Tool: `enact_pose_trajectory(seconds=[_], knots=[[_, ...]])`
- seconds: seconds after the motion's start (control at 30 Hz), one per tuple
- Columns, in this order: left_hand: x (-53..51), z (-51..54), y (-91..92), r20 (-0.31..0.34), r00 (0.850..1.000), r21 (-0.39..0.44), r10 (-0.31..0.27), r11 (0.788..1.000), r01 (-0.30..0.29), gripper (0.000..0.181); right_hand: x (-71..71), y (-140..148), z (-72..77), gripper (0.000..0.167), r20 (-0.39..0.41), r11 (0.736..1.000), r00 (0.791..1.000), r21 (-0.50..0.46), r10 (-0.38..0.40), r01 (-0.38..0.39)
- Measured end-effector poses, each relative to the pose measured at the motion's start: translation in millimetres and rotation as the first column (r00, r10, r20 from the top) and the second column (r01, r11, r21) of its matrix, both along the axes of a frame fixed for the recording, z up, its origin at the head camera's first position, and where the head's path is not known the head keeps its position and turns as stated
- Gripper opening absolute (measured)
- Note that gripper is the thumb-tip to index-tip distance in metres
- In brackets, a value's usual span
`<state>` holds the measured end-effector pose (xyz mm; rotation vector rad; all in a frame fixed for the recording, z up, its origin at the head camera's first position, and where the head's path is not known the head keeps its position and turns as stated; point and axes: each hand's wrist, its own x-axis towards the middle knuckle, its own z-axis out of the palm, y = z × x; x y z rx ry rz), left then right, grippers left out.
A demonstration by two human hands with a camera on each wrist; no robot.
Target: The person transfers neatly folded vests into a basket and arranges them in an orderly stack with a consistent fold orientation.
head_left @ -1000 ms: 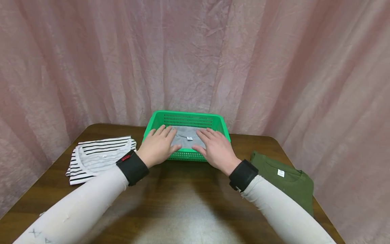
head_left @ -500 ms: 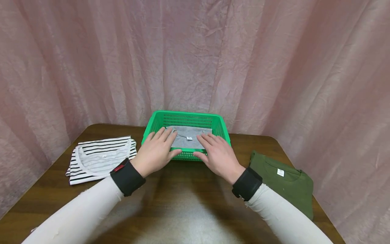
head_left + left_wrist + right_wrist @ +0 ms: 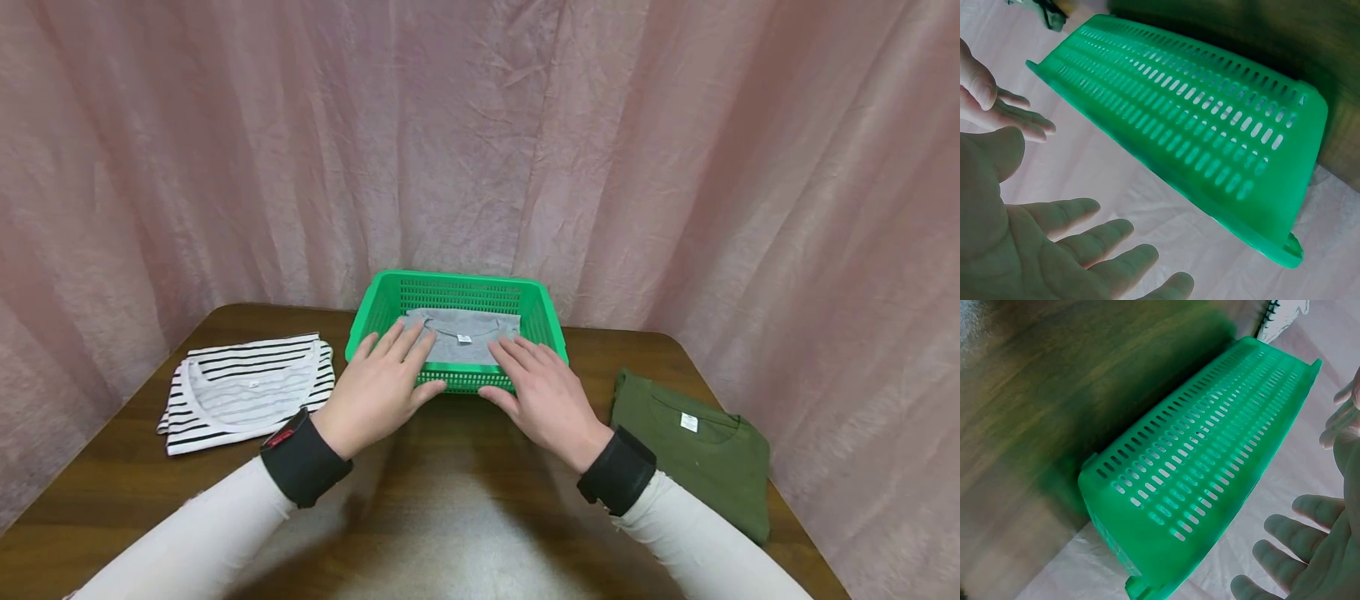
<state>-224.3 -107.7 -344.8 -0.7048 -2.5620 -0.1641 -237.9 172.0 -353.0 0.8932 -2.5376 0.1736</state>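
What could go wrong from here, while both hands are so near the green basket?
The left hand and right hand look close to the near rim, so a low movement might bump the green basket. The olive shirt lies by the right edge of the table; a brush from the right sleeve could perhaps push it off.

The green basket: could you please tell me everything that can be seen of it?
The basket is bright green and looks like plastic. It is rectangular, with a solid rim and rows of narrow slots through its walls. It stands upright near the far side of the brown table, before the pink curtain. A folded grey shirt lies inside. The left hand and right hand hover at its near side; neither seems to touch it.
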Motion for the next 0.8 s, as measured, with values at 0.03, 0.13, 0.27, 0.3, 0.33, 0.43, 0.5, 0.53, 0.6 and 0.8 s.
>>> enact_pose_trajectory(seconds=[0.03,0.13,0.27,0.3,0.33,0.43,0.5,0.53,0.6,0.8], knots=[[1.7,-0.5,0.0,0.000,1.000,0.001,-0.001,1.000,0.001,0.077,1.2,0,-0.2,0.071,0.002,1.000,1.000,-0.005,0.001,-0.001],[6.3,-2.6,0.4,-0.009,1.000,0.003,-0.007,1.000,0.007,0.077,5.0,2,-1.4,0.072,0.006,1.000,1.000,-0.012,-0.003,0.003],[11.8,-5.3,0.6,-0.027,0.999,0.006,-0.020,1.000,0.021,0.076,9.4,3,-3.9,0.073,0.002,1.000,1.000,-0.020,-0.002,0.002],[13.3,-6.0,0.3,-0.029,0.999,0.006,-0.023,1.000,0.023,0.076,10.4,3,-4.6,0.074,0.001,1.000,1.000,-0.023,-0.002,0.002],[14.3,-6.4,0.3,-0.029,0.999,0.005,-0.024,1.000,0.024,0.076,11.2,4,-5.2,0.074,-0.003,1.000,1.000,-0.026,0.000,0.000],[17.5,-7.8,0.2,-0.030,0.999,0.004,-0.026,1.000,0.026,0.077,13.5,6,-7.3,0.075,-0.011,0.999,1.000,-0.034,0.002,-0.002],[19.6,-8.8,0.2,-0.030,0.999,0.005,-0.027,1.000,0.027,0.077,15.7,7,-8.7,0.075,-0.015,0.999,1.000,-0.043,0.003,-0.004],[20.6,-9.3,0.2,-0.031,0.999,0.006,-0.028,1.000,0.028,0.078,16.7,8,-9.8,0.075,-0.020,0.999,1.000,-0.045,0.004,-0.005],[22.8,-9.9,0.2,-0.034,0.999,0.011,-0.029,1.000,0.029,0.078,19.3,9,-11.5,0.075,-0.028,0.999,1.000,-0.049,0.004,-0.006],[27.8,-10.5,2.0,-0.042,0.999,0.017,-0.029,0.999,0.030,0.078,27.7,14,-16.1,0.075,-0.043,0.998,0.999,-0.057,0.002,-0.005]])
